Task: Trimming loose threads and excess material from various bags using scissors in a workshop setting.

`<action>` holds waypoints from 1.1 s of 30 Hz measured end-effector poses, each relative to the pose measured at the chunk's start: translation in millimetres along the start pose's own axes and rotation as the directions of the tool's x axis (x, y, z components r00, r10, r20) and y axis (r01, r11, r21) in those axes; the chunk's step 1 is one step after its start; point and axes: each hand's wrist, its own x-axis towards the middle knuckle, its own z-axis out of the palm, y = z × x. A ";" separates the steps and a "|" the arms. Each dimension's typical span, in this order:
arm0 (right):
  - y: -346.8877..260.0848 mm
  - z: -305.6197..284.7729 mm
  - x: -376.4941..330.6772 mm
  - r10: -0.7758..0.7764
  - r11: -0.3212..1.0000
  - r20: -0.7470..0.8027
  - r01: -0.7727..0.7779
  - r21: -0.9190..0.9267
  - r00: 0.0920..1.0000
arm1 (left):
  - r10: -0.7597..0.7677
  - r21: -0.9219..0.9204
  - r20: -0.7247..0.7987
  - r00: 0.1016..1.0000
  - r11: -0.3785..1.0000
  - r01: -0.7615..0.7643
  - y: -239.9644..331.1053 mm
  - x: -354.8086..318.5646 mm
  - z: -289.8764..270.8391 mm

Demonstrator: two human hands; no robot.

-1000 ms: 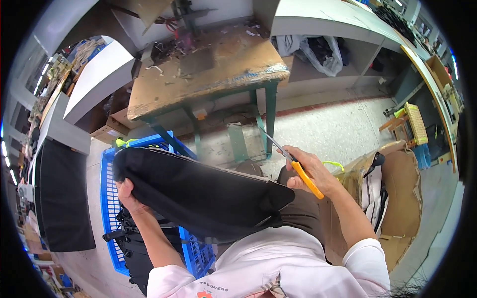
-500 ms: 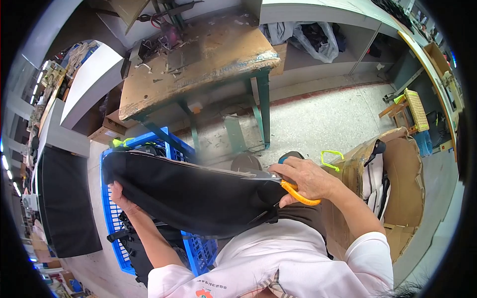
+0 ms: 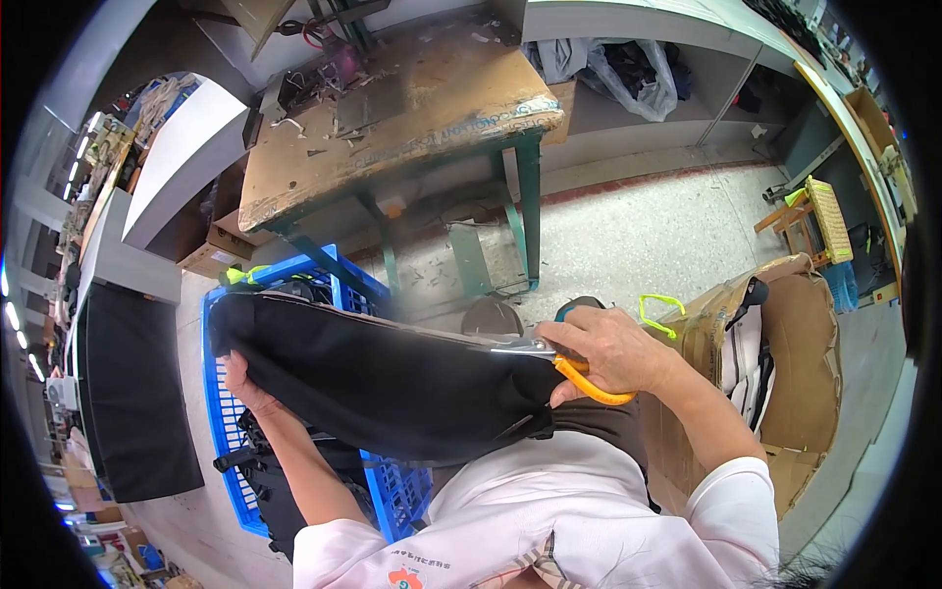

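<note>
A long piece of black fabric (image 3: 383, 383) stretches across my lap from left to right. My left hand (image 3: 245, 383) grips its left end, thumb showing and the other fingers hidden beneath the cloth. In my right hand (image 3: 613, 351) is a pair of scissors (image 3: 595, 383) with orange handles, my fingers wrapped round the loops. The metal blades point left and lie along the fabric's upper edge, where a pale strip runs. Whether the blades are parted I cannot tell.
A blue plastic basket (image 3: 397, 496) with black items stands at my left. On my right is an open cardboard box (image 3: 687, 412) holding white and black pieces. A worn wooden table (image 3: 412, 108) with green legs stands ahead. Beyond the box is a small stool (image 3: 827, 221).
The scissor blades show a little more above the fabric's edge. The fabric's left end and my left hand have shifted slightly right in the picture, as has the whole scene.
</note>
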 end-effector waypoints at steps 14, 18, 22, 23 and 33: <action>7.5 9.8 14.1 -0.072 0.995 -0.061 0.076 0.068 0.996 | 0.010 0.057 -0.016 1.000 0.998 -0.009 -7.2 2.8 -12.6; 3.4 5.2 23.2 -0.110 0.994 -0.137 0.112 0.006 0.984 | -0.025 0.011 0.043 0.999 1.000 0.025 -12.3 -3.9 8.9; 2.8 7.5 30.0 -0.112 0.993 -0.067 0.114 0.027 0.991 | 0.028 0.075 0.052 0.998 0.997 -0.032 -10.7 0.0 6.9; 3.2 9.6 29.6 -0.058 0.997 -0.003 0.058 0.050 0.998 | 0.023 0.057 0.039 0.999 0.998 -0.025 -11.0 -1.0 14.0; -3.4 1.7 39.4 0.006 0.998 0.087 -0.011 0.058 0.996 | 0.025 0.017 -0.015 1.000 1.000 -0.025 -17.2 -3.0 21.2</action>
